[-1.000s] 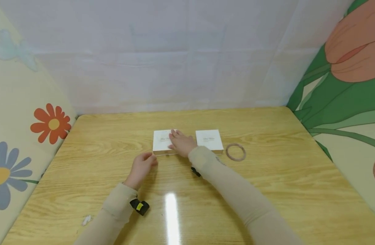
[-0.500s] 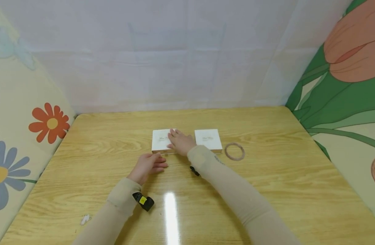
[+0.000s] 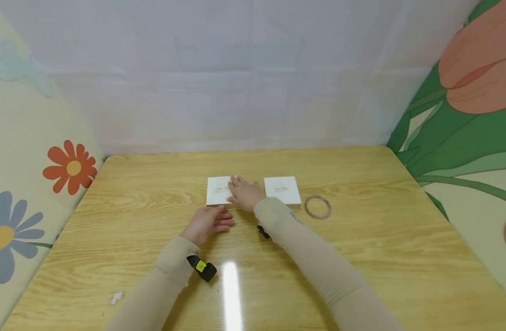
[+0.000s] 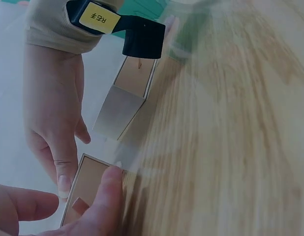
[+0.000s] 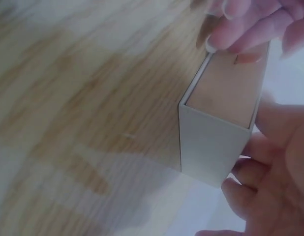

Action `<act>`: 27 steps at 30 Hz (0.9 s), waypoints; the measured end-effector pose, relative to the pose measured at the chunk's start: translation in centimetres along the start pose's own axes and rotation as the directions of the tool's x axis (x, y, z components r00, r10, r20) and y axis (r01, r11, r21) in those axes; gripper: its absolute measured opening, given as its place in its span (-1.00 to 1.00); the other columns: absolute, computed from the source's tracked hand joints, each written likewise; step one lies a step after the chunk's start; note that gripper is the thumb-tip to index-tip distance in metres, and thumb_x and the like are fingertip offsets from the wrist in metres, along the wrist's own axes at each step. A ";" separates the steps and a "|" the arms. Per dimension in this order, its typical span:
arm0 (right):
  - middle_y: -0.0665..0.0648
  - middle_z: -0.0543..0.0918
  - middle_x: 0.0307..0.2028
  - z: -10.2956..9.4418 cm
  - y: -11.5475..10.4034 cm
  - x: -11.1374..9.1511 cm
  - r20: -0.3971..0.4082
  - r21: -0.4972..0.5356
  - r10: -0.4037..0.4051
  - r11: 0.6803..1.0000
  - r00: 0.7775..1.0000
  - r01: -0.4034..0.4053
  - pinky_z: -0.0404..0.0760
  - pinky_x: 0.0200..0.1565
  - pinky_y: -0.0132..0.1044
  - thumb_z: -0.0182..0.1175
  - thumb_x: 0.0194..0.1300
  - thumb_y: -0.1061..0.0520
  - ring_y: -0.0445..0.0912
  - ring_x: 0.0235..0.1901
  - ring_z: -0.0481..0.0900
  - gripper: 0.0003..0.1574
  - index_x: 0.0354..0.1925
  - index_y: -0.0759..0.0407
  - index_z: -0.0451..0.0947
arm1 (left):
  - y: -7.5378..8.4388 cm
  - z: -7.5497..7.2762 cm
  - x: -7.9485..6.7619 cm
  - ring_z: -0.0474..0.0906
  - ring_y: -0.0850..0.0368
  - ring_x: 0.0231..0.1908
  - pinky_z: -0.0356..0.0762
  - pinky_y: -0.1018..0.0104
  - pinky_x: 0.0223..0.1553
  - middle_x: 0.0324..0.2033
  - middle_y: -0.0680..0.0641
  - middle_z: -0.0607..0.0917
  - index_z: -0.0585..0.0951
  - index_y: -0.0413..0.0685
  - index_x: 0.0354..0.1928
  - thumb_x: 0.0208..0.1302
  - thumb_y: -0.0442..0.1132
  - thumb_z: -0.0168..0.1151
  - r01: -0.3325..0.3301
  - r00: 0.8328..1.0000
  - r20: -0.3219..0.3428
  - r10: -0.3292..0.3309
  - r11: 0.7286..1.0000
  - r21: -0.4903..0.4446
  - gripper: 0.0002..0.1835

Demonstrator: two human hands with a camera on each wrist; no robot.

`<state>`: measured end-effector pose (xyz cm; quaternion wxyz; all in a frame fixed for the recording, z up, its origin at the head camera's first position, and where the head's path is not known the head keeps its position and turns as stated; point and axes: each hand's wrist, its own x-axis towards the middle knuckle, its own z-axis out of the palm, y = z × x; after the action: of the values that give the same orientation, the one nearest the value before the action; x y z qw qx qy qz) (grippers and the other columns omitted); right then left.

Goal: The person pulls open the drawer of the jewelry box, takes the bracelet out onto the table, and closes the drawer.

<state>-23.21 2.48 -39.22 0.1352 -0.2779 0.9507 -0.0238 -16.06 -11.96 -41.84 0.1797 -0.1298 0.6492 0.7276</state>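
Two white boxes with small printed lettering lie side by side on the wooden table. My right hand (image 3: 246, 194) rests on top of the left box (image 3: 217, 191), fingers extended over its lid. At that box's near side is my left hand (image 3: 207, 223), fingers loosely straight and thumb apart. In the right wrist view the box shows a pinkish drawer front (image 5: 223, 93) inside a white sleeve. A small ribbon pull tab (image 4: 80, 205) sticks out of it, close to my left fingers. The right box (image 3: 282, 189) stands untouched beyond my right wrist.
A thin mauve ring (image 3: 317, 207) lies flat to the right of the boxes. A small white scrap (image 3: 117, 298) or mark is at the table's front left. A white cloth (image 3: 253, 92) backs the table, with flower-printed panels at both sides.
My left hand has moved rightward along the near side of the left box, and its fingers have spread. My right hand stays on that box.
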 end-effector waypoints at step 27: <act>0.13 -0.08 0.51 0.0 0.2 0.3 0.012 0.034 -0.038 0.999 0.999 0.038 0.09 0.40 -0.10 -0.14 0.54 -0.13 -0.01 0.49 -0.14 -0.25 0.50 0.21 0.02 | -0.5 0.0 1.8 0.71 0.09 -0.38 0.66 0.29 -0.37 -0.29 -0.21 0.73 0.37 -0.55 0.14 0.52 -0.34 -0.26 0.097 0.992 0.093 -0.090 0.993 -0.072 -0.62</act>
<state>-23.54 2.54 -39.30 0.1455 -0.2937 0.9439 -0.0408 -17.43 -11.79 -43.06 0.2374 -0.1340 0.6056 0.7476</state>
